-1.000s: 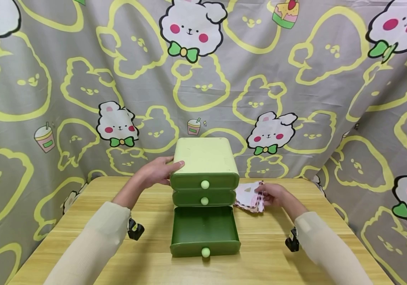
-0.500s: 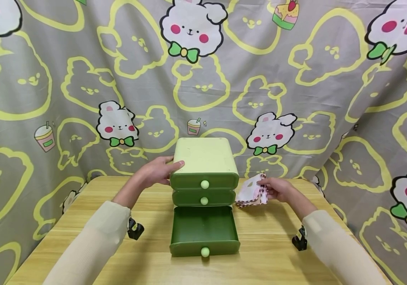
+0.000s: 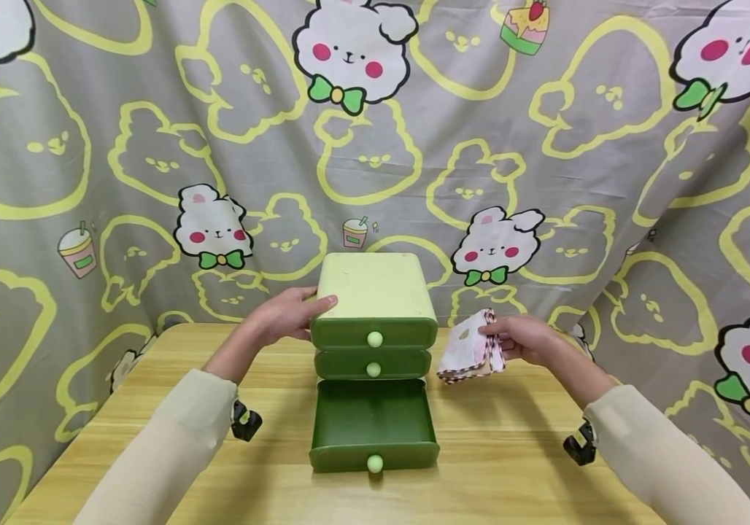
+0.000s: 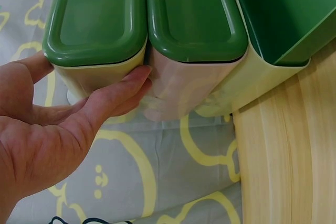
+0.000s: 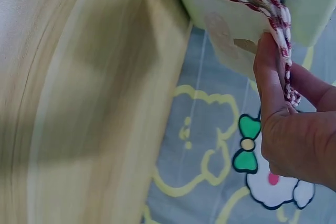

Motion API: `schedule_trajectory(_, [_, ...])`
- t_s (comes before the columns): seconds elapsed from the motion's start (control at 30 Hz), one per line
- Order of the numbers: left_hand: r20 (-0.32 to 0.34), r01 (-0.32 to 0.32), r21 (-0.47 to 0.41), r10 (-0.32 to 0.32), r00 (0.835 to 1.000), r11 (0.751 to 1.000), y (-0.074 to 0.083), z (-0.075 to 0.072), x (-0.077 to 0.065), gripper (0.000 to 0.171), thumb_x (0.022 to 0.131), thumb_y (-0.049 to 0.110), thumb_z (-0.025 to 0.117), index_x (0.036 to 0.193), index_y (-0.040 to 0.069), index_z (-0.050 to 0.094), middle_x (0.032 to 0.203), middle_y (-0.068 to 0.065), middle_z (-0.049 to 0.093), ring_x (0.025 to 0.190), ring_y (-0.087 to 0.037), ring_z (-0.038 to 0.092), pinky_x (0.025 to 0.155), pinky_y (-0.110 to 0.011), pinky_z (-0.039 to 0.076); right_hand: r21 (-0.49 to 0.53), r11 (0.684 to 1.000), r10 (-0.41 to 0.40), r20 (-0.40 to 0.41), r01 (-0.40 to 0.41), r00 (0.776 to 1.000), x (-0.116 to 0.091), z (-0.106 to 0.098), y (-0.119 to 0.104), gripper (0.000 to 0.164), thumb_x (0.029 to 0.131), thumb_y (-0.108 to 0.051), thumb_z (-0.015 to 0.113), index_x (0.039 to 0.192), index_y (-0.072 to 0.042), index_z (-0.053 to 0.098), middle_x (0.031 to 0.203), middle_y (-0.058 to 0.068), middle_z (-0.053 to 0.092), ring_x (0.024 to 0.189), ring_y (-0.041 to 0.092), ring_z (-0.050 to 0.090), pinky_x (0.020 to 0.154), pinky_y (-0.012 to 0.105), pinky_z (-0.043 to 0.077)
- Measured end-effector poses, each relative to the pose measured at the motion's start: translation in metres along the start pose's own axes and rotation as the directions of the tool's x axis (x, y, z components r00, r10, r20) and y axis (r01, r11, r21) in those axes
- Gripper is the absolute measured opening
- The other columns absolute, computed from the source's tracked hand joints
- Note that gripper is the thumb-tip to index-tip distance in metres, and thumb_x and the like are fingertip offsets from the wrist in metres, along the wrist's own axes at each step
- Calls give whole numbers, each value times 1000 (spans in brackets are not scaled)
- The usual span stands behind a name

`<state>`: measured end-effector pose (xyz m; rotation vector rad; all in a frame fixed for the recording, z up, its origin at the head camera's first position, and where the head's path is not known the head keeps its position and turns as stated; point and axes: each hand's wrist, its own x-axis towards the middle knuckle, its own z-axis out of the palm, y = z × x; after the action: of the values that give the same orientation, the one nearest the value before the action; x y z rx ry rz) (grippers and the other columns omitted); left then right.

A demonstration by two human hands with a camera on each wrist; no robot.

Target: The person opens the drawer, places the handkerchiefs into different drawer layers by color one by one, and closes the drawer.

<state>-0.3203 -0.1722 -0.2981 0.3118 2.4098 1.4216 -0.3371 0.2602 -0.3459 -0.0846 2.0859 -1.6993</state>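
A small desktop drawer unit (image 3: 375, 288) with a pale yellow-green shell and green drawers stands on the table. Its bottom drawer (image 3: 375, 415) is pulled out and nothing shows inside; the two upper drawers are in. My left hand (image 3: 283, 315) holds the unit's upper left side, thumb on the top and fingers along the side, as the left wrist view (image 4: 58, 124) also shows. To the right of the unit, my right hand (image 3: 524, 338) pinches a folded cloth (image 3: 465, 348) between thumb and fingers. The cloth is white and pink with a red-and-white checked edge, held above the table.
The wooden table (image 3: 506, 467) extends around the unit. A grey curtain (image 3: 270, 168) with cartoon rabbits hangs right behind and at both sides. Black wrist cameras (image 3: 581, 443) sit under both sleeves.
My right hand has lifted the folded cloth off the table and drawn it slightly right, away from the unit. My left hand stays on the drawer unit.
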Motion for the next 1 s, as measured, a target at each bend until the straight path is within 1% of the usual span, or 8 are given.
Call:
schedule_trajectory(0.2, [4, 2, -7, -2, 1000, 1000, 0, 1, 0, 75, 107, 44, 48, 163, 5, 16, 137, -24, 60, 126, -37, 61, 101, -47, 55, -32, 999, -19, 71, 21, 997, -16, 7, -10, 16, 102, -11, 58, 104, 2, 68, 74, 1, 74, 70, 10, 73, 70, 29, 62])
schedule_trajectory(0.33, [2, -1, 1, 1, 1000, 1000, 0, 1, 0, 76, 107, 45, 48, 163, 4, 16, 136, -24, 60, 124, -35, 62, 100, -46, 55, -51, 998, -25, 114, 31, 993, -25, 13, -15, 18, 101, -10, 58, 107, 6, 65, 78, 3, 75, 72, 12, 73, 71, 31, 63])
schedule_trajectory(0.43, [-1, -2, 3, 2, 1000, 1000, 0, 0, 0, 76, 107, 46, 48, 162, 4, 18, 133, -22, 62, 121, -34, 64, 99, -45, 56, -70, 997, -32, 135, 42, 990, -32, 19, -18, 24, 101, -8, 56, 112, 12, 63, 83, 6, 77, 76, 15, 75, 74, 34, 63])
schedule_trajectory(0.53, [-3, -1, 3, 1, 1000, 1000, 0, 0, 0, 76, 107, 46, 48, 162, 4, 18, 132, -22, 63, 119, -32, 65, 98, -45, 56, -87, 995, -31, 153, 44, 988, -40, 26, -20, 27, 100, -7, 56, 113, 16, 62, 82, 7, 76, 76, 16, 75, 74, 33, 63])
schedule_trajectory(0.63, [-7, 4, 0, -4, 1000, 1000, 0, 0, -1, 75, 107, 46, 48, 162, 5, 19, 131, -21, 64, 116, -30, 67, 97, -44, 57, -93, 995, -29, 180, 46, 983, -45, 35, -20, 25, 99, -7, 56, 109, 15, 64, 79, 5, 75, 74, 14, 74, 72, 31, 63])
schedule_trajectory(0.73, [-7, 10, -1, -10, 1000, 1000, 1, 0, -1, 74, 107, 46, 49, 162, 6, 19, 131, -21, 64, 114, -29, 67, 96, -44, 57, -82, 995, -29, 205, 47, 978, -49, 45, -19, 20, 99, -7, 58, 103, 11, 65, 74, 2, 72, 70, 11, 72, 69, 28, 62])
schedule_trajectory(0.9, [-9, 15, 3, -15, 1000, 1000, 2, 0, 0, 75, 107, 46, 48, 162, 6, 20, 132, -21, 63, 115, -29, 67, 96, -43, 57, -45, 998, -39, 240, 52, 970, -49, 65, -14, 13, 97, -7, 60, 91, 3, 65, 64, -3, 59, 62, 6, 63, 62, 22, 58])
schedule_trajectory(1.0, [-9, 18, 10, -18, 1000, 1000, 1, -1, 0, 75, 107, 46, 49, 162, 6, 19, 132, -20, 63, 116, -29, 66, 96, -42, 57, -23, 999, -41, 256, 49, 966, -47, 76, -8, 12, 97, -6, 60, 88, 0, 65, 65, -3, 60, 62, 5, 63, 62, 22, 58])
